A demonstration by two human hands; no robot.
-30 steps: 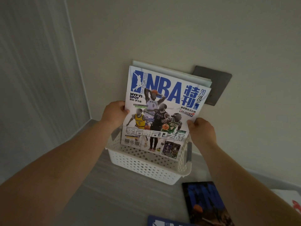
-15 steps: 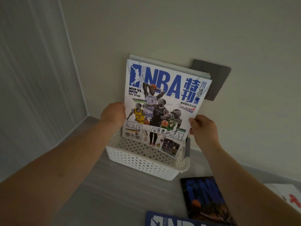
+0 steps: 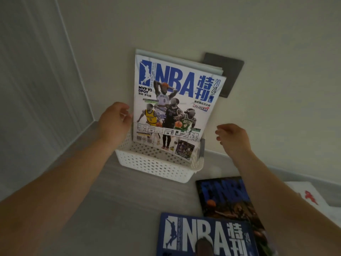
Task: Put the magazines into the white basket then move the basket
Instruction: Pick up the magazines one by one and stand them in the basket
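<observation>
magazine (image 3: 175,100) standing in the white basket (image 3: 153,163)
left hand (image 3: 114,121) and right hand (image 3: 234,139) hover either side of the basket, fingers loose, gripping nothing

Left grip (image 3: 113,121), right grip (image 3: 234,138) bare; left forearm (image 3: 60,178), right forearm (image 3: 273,196) bare to frame edge.

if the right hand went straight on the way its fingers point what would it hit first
Likely the right edge of the white-cover magazine standing in the white basket: the right hand, open, aims left at it across a gap. Depth is unclear.
</observation>
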